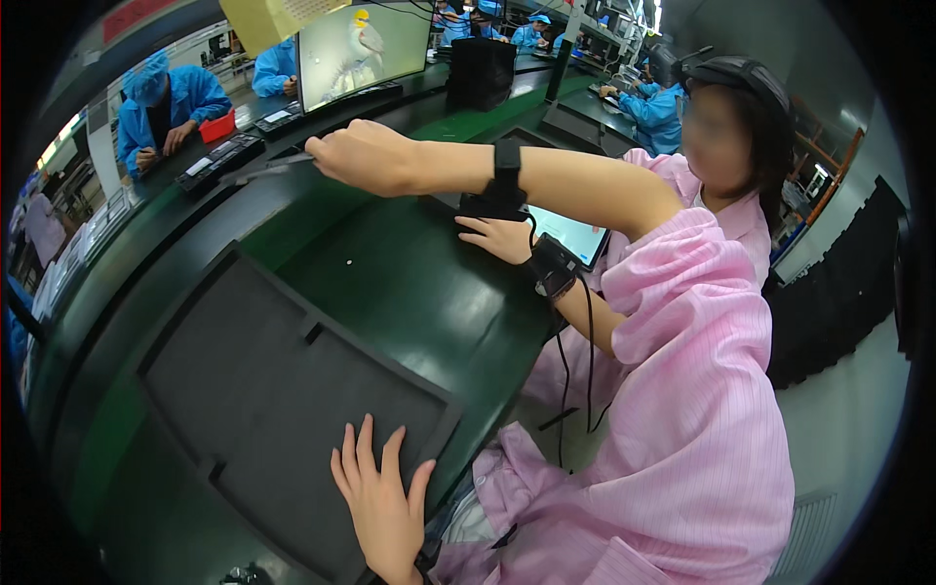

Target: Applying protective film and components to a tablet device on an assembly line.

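Note:
My left hand (pixel 383 517) lies with fingers spread on a black, shallow-rimmed tray (pixel 273 361) that rests on the green tabletop. My right arm reaches across toward the far left, a black strap round its wrist. At its end my right hand (pixel 366 158) is closed on a thin, grey, pointed thing (pixel 268 171), blurred and partly hidden by the fist; its kind cannot be made out. Just beyond it are a black slotted holder (pixel 222 161) and a monitor (pixel 366 54) showing a white bird.
At my right a person in pink rests a hand (pixel 502 239) beside a lit tablet (pixel 565 234). Black cables (pixel 589 361) hang from that person's wrist. A black box (pixel 482 73) stands at the back. Across the bench, a person in blue (pixel 175 107) works near a red bin (pixel 217 126).

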Tool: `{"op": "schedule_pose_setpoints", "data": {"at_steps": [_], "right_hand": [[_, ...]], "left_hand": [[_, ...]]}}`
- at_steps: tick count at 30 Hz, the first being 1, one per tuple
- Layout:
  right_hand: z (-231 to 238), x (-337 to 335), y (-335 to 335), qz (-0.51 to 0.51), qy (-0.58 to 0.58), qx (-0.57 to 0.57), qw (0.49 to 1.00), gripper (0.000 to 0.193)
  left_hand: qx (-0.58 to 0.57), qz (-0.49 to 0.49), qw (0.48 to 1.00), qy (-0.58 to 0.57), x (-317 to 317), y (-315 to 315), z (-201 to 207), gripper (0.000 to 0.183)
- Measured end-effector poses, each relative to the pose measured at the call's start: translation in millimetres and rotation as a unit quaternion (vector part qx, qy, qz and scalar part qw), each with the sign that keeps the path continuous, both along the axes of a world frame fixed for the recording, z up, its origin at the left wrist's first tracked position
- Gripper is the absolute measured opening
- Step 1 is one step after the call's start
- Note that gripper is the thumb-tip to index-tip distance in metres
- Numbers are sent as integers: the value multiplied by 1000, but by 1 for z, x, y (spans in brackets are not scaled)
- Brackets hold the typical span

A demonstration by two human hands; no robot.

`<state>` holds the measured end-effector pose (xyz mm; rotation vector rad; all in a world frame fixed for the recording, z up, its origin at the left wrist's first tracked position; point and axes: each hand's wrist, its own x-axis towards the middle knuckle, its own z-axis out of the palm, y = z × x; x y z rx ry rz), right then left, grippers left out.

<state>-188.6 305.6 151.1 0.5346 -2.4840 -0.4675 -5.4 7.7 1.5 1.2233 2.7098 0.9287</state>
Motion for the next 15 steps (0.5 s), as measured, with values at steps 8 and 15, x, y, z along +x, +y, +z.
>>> {"op": "schedule_pose_setpoints", "data": {"at_steps": [8, 15], "right_hand": [[-2, 103, -108, 198, 73, -48, 976, 14], [0, 182, -166, 313, 214, -49, 924, 19]], "left_hand": [[498, 39, 832, -239, 22, -24, 10, 59], [702, -211, 476, -485, 22, -66, 44, 98]]}}
